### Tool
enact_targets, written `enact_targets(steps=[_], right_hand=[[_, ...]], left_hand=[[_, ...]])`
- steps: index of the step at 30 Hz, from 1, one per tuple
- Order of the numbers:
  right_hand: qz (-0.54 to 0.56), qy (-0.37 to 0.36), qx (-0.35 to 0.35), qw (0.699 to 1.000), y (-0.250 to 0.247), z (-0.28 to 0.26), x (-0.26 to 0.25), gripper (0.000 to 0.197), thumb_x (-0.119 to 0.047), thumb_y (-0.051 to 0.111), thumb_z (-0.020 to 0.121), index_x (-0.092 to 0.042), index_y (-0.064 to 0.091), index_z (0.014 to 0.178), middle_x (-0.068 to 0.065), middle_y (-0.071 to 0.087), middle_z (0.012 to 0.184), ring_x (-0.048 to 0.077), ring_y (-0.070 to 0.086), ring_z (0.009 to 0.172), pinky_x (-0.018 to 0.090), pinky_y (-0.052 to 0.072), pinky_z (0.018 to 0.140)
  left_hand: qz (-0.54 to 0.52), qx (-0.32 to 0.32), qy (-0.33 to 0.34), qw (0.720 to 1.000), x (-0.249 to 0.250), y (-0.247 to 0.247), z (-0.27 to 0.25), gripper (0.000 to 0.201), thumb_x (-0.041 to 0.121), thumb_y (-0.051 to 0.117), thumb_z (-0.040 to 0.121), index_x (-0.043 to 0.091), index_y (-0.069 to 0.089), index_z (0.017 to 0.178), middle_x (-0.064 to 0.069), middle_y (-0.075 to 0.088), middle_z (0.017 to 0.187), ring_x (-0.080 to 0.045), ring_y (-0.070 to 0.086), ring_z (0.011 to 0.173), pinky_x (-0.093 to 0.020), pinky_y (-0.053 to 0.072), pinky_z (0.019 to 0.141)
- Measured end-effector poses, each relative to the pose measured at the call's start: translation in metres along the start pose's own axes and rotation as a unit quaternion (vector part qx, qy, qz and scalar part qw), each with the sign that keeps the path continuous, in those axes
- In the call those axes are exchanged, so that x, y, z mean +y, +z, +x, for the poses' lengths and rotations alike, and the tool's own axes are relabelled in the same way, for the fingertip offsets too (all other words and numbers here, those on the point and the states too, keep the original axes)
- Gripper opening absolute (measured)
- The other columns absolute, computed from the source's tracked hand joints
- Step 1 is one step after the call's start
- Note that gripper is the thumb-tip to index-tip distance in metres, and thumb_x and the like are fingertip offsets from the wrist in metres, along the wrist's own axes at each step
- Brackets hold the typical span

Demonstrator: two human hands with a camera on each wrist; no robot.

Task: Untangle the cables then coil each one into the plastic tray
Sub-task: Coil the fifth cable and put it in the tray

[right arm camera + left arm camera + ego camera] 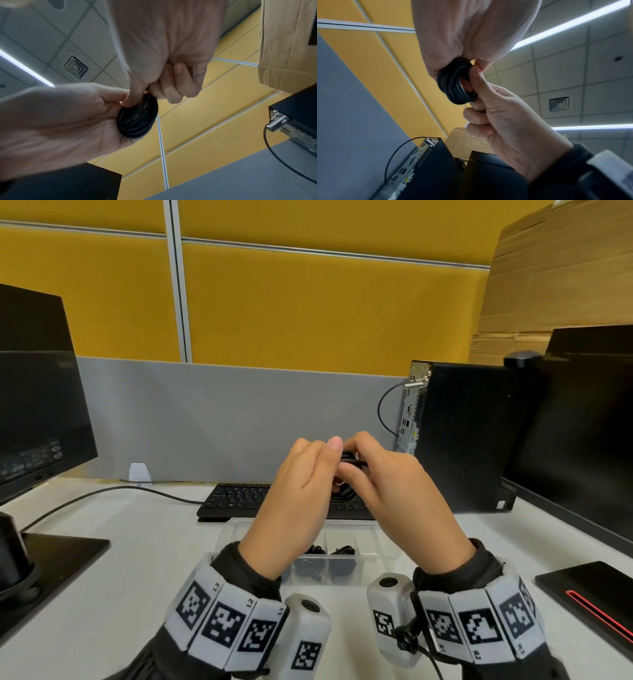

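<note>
A black cable wound into a small tight coil (346, 461) is held up between both hands, above the keyboard and the tray. My left hand (308, 474) grips one side of the coil (455, 83), fingers curled around it. My right hand (383, 477) pinches the other side of the coil (137, 119) with thumb and curled fingers. The clear plastic tray (380, 546) lies on the white desk under my wrists. Two of its compartments hold coiled black cables (330, 551). The cable's ends are hidden inside the hands.
A black keyboard (236, 498) lies behind the tray. A monitor (37, 392) and its base (58, 556) stand at the left. A desktop PC (462, 436), a second monitor (589, 419) and a black pad with a red stripe (589, 590) are at the right.
</note>
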State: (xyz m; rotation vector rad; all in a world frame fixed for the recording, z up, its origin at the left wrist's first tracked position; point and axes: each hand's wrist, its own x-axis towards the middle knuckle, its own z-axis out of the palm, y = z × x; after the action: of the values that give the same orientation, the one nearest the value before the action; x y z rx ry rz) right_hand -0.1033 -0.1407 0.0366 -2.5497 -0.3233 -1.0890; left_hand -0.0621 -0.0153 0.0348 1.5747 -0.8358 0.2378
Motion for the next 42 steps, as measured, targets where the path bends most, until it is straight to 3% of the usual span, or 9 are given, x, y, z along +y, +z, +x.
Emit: enact_targets(steps=[5,9,18,23,26,29,36,39,42], right_hand=[[0.016,-0.007,0.061,0.998,-0.001,0.001,-0.005,0.037,-0.053,0.028,0.090,-0.022,0.047,0.093,-0.008,0.060,0.068,0.015,0.059,0.059,0.041,0.049,0.052],[0.086,0.007,0.114,0.990,-0.001,0.002,-0.005,0.036,-0.048,0.038,0.092,-0.015,0.053,0.092,-0.009,0.062,0.072,0.009,0.062,0.065,0.034,0.049,0.055],[0.130,0.010,0.177,0.976,0.011,0.001,-0.015,0.026,-0.039,0.046,0.092,-0.013,0.052,0.093,-0.006,0.062,0.072,0.011,0.060,0.064,0.031,0.047,0.053],[0.136,0.006,0.150,0.979,0.004,0.002,-0.017,0.026,-0.038,0.049,0.093,-0.012,0.053,0.089,-0.010,0.060,0.067,0.008,0.059,0.062,0.020,0.044,0.051],[0.147,0.008,0.131,0.980,0.000,0.002,-0.014,0.022,-0.029,0.051,0.094,-0.010,0.053,0.084,-0.012,0.051,0.057,0.005,0.050,0.052,0.009,0.034,0.048],[0.150,0.010,0.111,0.982,-0.001,0.001,-0.014,0.024,-0.033,0.050,0.095,-0.011,0.052,0.084,-0.002,0.051,0.055,0.012,0.047,0.050,0.017,0.033,0.045],[0.088,0.032,-0.068,0.993,-0.027,0.000,-0.015,0.018,-0.028,0.038,0.098,-0.016,0.050,0.098,-0.009,0.041,0.058,0.007,0.043,0.053,0.018,0.032,0.050],[-0.082,-0.025,0.022,0.996,-0.041,-0.001,-0.001,0.023,-0.022,0.036,0.099,-0.019,0.058,0.095,-0.016,0.040,0.074,0.009,0.035,0.072,0.027,0.026,0.063],[-0.177,-0.022,0.096,0.979,-0.044,-0.002,0.008,0.034,-0.035,0.032,0.096,-0.023,0.063,0.095,-0.005,0.042,0.095,0.013,0.029,0.090,0.028,0.015,0.070]], left_hand=[[-0.082,0.021,0.027,0.996,0.004,0.006,-0.003,0.021,0.040,0.044,0.088,0.022,0.053,0.092,-0.002,0.058,0.087,-0.002,0.057,0.079,-0.014,0.042,0.073],[-0.266,0.026,-0.039,0.963,0.005,0.003,0.002,0.053,0.036,0.059,0.073,0.016,0.045,0.120,0.002,0.067,0.076,-0.006,0.064,0.075,-0.019,0.049,0.073],[-0.267,-0.016,-0.064,0.961,0.004,0.000,0.002,0.051,0.043,0.039,0.094,0.001,0.059,0.115,-0.019,0.062,0.116,-0.030,0.056,0.114,-0.052,0.038,0.104],[-0.250,-0.019,-0.014,0.968,0.002,-0.001,0.003,0.047,0.039,0.039,0.091,-0.003,0.059,0.099,-0.018,0.061,0.094,-0.022,0.060,0.093,-0.034,0.048,0.089],[-0.257,-0.050,-0.007,0.965,0.000,-0.003,0.004,0.034,0.037,0.039,0.092,0.012,0.059,0.078,-0.014,0.052,0.082,-0.022,0.056,0.086,-0.027,0.047,0.082],[-0.279,-0.071,-0.004,0.958,0.000,-0.008,0.007,0.032,0.031,0.042,0.091,0.023,0.061,0.067,-0.015,0.048,0.080,-0.026,0.051,0.086,-0.027,0.046,0.081],[-0.254,0.006,0.025,0.967,0.002,-0.012,0.007,0.018,0.027,0.049,0.086,0.015,0.063,0.092,0.011,0.043,0.057,-0.006,0.040,0.058,-0.029,0.038,0.075],[-0.220,0.010,0.059,0.974,0.006,-0.012,0.007,0.017,0.026,0.048,0.087,0.017,0.061,0.093,0.014,0.046,0.060,-0.003,0.040,0.057,-0.025,0.038,0.071],[-0.227,-0.007,0.060,0.972,0.010,-0.010,0.005,0.019,0.025,0.047,0.087,0.015,0.060,0.096,0.016,0.047,0.058,-0.001,0.041,0.056,-0.017,0.043,0.068]])
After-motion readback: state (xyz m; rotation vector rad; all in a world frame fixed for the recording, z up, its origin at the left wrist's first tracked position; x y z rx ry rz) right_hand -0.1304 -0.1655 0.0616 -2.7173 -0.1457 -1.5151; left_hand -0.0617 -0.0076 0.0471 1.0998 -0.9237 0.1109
